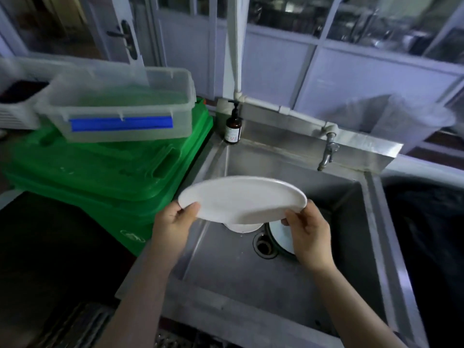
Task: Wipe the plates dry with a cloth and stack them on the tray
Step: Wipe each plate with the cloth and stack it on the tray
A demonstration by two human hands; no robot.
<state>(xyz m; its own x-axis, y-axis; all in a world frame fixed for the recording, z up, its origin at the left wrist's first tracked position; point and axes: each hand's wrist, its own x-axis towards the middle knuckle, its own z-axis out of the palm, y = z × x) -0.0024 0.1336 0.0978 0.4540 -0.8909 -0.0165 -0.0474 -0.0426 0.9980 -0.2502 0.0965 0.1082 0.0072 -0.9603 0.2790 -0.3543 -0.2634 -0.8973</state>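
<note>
Over sink (281, 280): plate (241, 197) near-flat, both hands.

Dishwashing corner of a kitchen, likely a commercial or canteen one. Deep square stainless-steel sink basin (276, 247) with round drain (263, 246); white crockery lying in the bottom. Metal tap (327, 153) fed by an exposed white plastic pipe (237, 59) running along a steel splashback. Brown pump bottle with white label (233, 126) on the sink's back corner. Just left of the sink: stacked green plastic crates (108, 172), a clear lidded plastic tub with blue clip (120, 106) on top. Behind, glazed white-framed partition (326, 43); metal pots dimly visible through the panes.
</note>
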